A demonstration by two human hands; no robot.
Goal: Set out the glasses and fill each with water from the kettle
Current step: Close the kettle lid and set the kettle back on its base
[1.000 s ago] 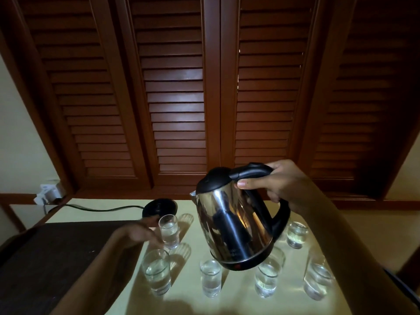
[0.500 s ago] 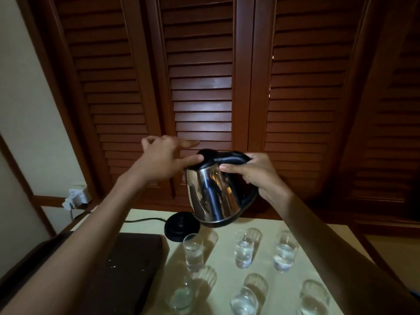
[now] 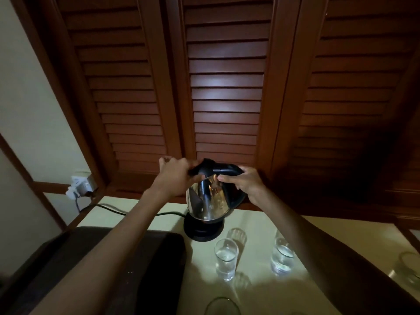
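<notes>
Your right hand [image 3: 246, 186] is wrapping its grip closed around the black handle of the kettle [image 3: 210, 201], fingers curled over the handle's top, so the steel body is hanging below and to the left of that grip. Your left hand [image 3: 176, 176] is resting against the black lid [image 3: 205, 170], thumb pressing at the lid's lower edge and fingers partly spread over its top; it is touching the lid rather than closing fully around anything. The kettle is sitting upright at its black base [image 3: 203, 230], on or just over it; contact cannot be confirmed. The base is standing at the back of the pale table [image 3: 261, 292], its cord [image 3: 109, 209] running left toward a wall socket [image 3: 81, 184]. Two glasses holding water, one [image 3: 226, 258] just in front of the base and another [image 3: 281, 256] to its right, are standing on the table below your hands. A dark mat [image 3: 102, 269] is lying on the table's left side under your left forearm.
</notes>
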